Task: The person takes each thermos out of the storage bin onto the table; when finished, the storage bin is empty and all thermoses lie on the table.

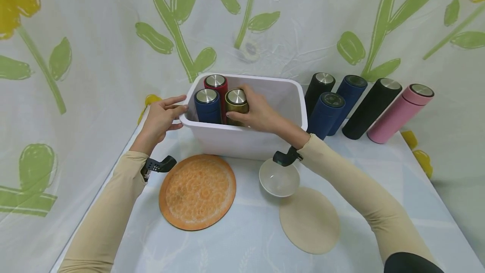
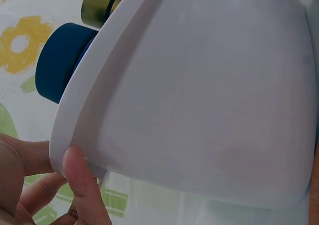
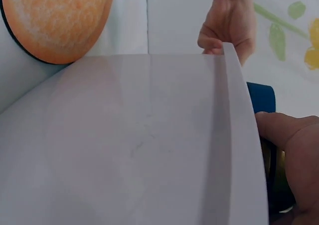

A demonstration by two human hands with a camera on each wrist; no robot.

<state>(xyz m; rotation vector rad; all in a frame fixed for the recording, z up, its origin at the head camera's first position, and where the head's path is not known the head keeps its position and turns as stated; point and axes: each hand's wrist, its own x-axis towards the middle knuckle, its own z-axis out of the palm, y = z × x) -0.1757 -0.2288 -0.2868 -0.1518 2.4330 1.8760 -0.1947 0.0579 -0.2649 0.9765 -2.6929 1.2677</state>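
Observation:
A white plastic bin (image 1: 242, 140) stands on the table. Inside its left part are a blue thermos (image 1: 208, 108), a red thermos (image 1: 219, 84) behind it, and an olive-gold thermos (image 1: 236, 106). My right hand (image 1: 259, 111) reaches over the front wall and grips the gold thermos around its top, thumb on the near side. At the bin's left corner my left hand (image 1: 161, 117) pinches the rim, its thumb (image 2: 82, 185) on the outer face. The lower parts of the thermoses are hidden by the bin wall.
Right of the bin stand two black thermoses (image 1: 371, 108), two blue thermoses (image 1: 326, 115) and a pink thermos (image 1: 399, 115). In front lie an orange round mat (image 1: 198, 193), a white bowl (image 1: 279, 180) and a beige round mat (image 1: 310, 222). A flowered sheet (image 1: 295, 28) hangs behind.

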